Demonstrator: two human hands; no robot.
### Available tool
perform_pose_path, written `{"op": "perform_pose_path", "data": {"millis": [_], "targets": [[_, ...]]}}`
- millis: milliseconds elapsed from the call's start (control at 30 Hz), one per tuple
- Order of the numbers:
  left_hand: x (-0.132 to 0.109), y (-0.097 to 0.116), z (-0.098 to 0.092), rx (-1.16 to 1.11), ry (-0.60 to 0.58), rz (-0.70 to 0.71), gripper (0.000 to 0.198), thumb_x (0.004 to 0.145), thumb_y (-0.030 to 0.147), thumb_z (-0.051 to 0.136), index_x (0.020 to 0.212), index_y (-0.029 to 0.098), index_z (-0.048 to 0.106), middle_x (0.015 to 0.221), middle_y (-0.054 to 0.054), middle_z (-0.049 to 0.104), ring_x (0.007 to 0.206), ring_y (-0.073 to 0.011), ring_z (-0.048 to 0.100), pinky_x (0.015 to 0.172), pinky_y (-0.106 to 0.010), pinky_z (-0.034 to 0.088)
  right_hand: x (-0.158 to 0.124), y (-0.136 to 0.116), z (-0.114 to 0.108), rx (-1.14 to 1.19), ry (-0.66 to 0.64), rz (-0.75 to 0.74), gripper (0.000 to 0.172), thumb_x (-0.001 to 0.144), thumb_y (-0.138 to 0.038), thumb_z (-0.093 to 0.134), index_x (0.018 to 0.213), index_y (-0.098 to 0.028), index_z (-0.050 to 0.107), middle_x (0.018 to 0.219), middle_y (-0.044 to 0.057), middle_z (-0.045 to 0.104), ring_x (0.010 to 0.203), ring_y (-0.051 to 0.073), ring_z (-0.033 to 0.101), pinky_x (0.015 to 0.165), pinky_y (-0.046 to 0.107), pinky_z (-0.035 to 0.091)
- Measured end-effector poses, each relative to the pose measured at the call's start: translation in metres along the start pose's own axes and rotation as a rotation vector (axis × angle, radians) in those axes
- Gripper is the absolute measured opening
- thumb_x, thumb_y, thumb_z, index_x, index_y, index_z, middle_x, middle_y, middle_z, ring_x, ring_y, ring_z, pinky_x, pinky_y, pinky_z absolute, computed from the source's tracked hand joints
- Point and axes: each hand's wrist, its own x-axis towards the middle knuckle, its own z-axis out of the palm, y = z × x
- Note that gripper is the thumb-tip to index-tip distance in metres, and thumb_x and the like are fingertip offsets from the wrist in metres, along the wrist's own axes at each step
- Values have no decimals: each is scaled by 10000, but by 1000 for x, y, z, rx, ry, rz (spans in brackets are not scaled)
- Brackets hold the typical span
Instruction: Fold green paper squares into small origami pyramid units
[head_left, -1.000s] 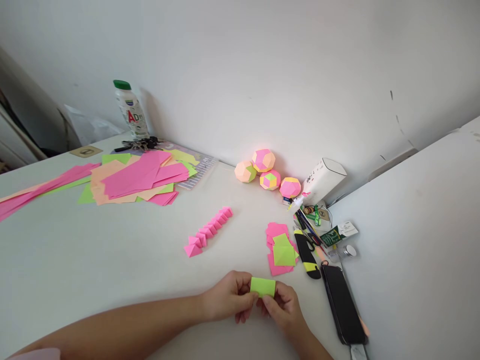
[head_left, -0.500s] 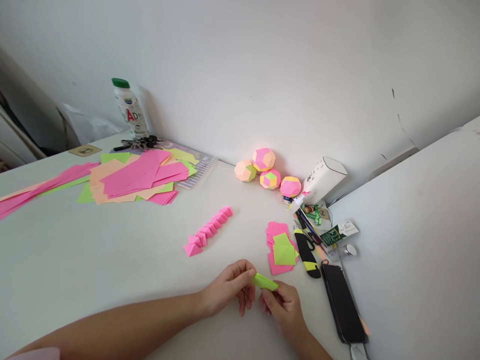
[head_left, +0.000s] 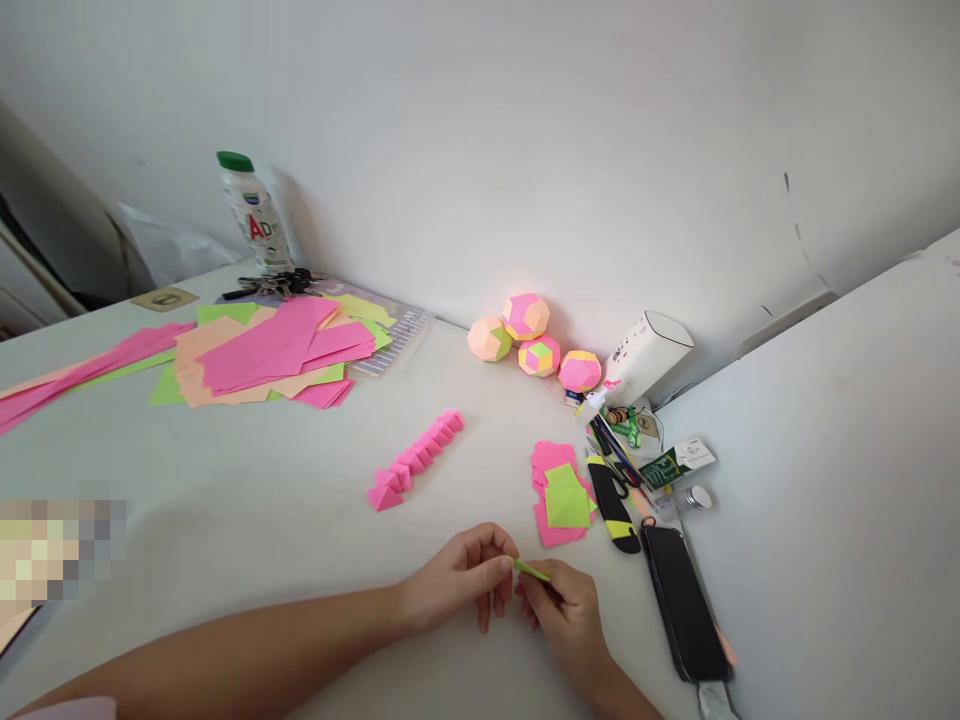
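Between my two hands is a small folded piece of green paper [head_left: 531,570], seen nearly edge-on as a thin strip. My left hand [head_left: 469,580] pinches its left end between thumb and forefinger. At the other end, my right hand [head_left: 566,610] grips it with thumb and fingers. Just beyond the hands lies a stack of pink and green paper squares [head_left: 568,497]. Further left, a row of folded pink paper pieces [head_left: 416,460] stretches diagonally over the white table [head_left: 300,540].
Several faceted paper balls [head_left: 525,318] rest by the wall, beside a white container [head_left: 649,355]. A cutter [head_left: 613,505] and a black phone [head_left: 686,605] lie at right. Coloured paper sheets [head_left: 262,350], keys [head_left: 274,283] and a bottle [head_left: 255,215] are at left.
The green paper has turned from showing its broad face to nearly edge-on, still held in both hands. A pixelated patch has appeared at the left edge of the view.
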Motion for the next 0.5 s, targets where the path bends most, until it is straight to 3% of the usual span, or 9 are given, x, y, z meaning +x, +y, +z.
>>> {"op": "perform_pose_path", "data": {"millis": [500], "targets": [[-1,4,4,68,5,-24,407,757,536,591,792,148,475,651,-9,582,564,-121,571,448,-223,451,-2,4,1,-135,1,-119,194,866,-237,531,867,-187,719,620,35,664,470,126,573,460,226,482]]}}
